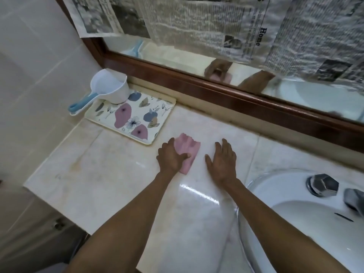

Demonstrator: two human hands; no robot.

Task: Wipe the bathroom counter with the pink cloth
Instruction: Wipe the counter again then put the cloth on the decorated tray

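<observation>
One view, head camera, looking down on a bathroom vanity.

Two bare hands, both palm-down. Left hand (pixel 173 157): pressed on one pink cloth (pixel 188 153), fingers curled over its left part and thumb laid across it, gripping it against the surface. Right hand (pixel 222 160): flat on the bare stone just right of the cloth, fingers spread wide, holding nothing.

One pink cloth: soft, crumpled, roughly rectangular, lying near the middle of the tabletop (pixel 110 178), close to the tray's near corner but not touching it.

One tabletop: pale cream polished stone, glossy, with a bright streak of reflected light and faint brownish stains toward the left.

One tray (pixel 131 117): rectangular with rounded corners and a raised cream rim, smooth, printed with pink, blue and grey flowers and leaves; set at the back left.

One water scoop (pixel 110 88): white plastic, rounded bowl with a light blue handle, standing on the tray's far corner, handle reaching past the rim.

One white basin (pixel 295 219): glossy, rounded, at the lower right, with chrome tap fittings (pixel 323 185) on its ledge.

One mirror, dark brown wooden frame (pixel 197 79), its glass partly covered with several newspaper sheets (pixel 206 26).
</observation>
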